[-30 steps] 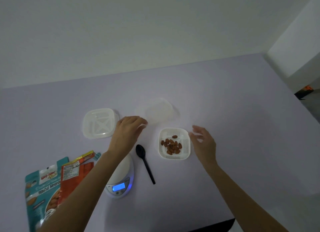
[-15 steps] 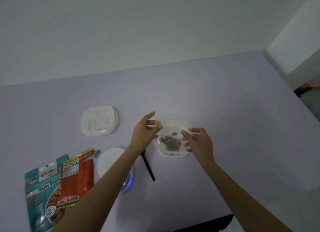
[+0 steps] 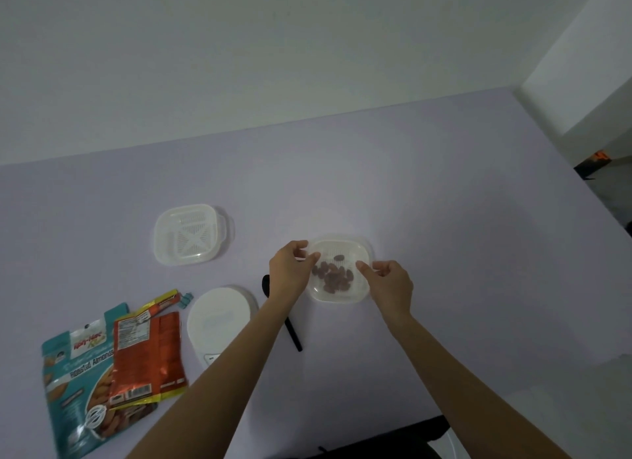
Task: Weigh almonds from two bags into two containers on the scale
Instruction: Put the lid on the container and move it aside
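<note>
Found the teal bag (image 3: pixel 78 383) and the orange bag (image 3: pixel 147 352) lying flat on the worktop (image 3: pixel 444 219), just left of the scale (image 3: pixel 219 316), the orange partly over the teal. Noted the second container (image 3: pixel 189 234) beyond the scale, apart from it, seemingly closed; could not see almonds in it. Saw nothing standing on the scale platform. Saw the black spoon (image 3: pixel 293 335) just right of the scale, partly hidden under the left forearm.

Found the left hand (image 3: pixel 289 272) right of the scale and a little beyond it, thumb and fingertips pinching the left edge of the clear lid (image 3: pixel 342 250). Found this lid lying over the container (image 3: pixel 337 297) with the almonds (image 3: pixel 331 275), further right of the scale, down on the worktop. Found the right hand (image 3: pixel 390 282) pinching the right edge of the same lid.

Judged the step as closing this container. Needed first to line up the lid corners with the container corners, then to press down at both sides together, evenly. Needed also to keep the container flat on the worktop, without sliding or tilting; otherwise risked spilling almonds. Could not tell a full seating of the lid all around from this view.
</note>
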